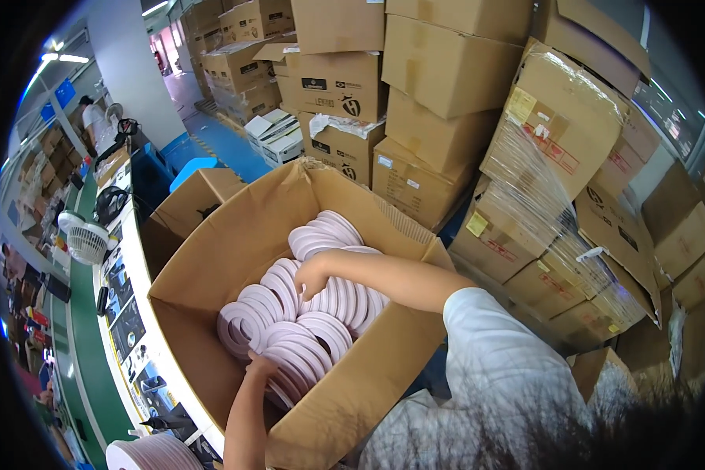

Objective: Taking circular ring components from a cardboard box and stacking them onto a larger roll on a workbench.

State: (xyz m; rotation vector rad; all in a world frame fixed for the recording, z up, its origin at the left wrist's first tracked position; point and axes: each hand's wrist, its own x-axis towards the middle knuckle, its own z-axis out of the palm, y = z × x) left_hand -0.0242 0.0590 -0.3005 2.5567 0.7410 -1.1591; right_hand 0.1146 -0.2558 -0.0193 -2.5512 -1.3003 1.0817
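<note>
A large open cardboard box (204,258) stands before me, holding several rows of flat, pale pinkish-white rings (251,317) stacked edge to edge. My left hand (261,365) reaches in at the near left, its fingers closed on the edges of the nearest row of rings. Farther in, my right hand (315,274) comes from the right with its fingers bent down and closed on rings in the middle of the box. The fingertips of both hands are partly hidden among the rings.
Left of the box runs a white-edged bench (160,352) with small parts and a white fan (86,239). Another stack of pale rings (153,453) sits at its near end. Tall piles of cardboard cartons (446,70) rise behind, and film-wrapped cartons (540,227) stand at the right.
</note>
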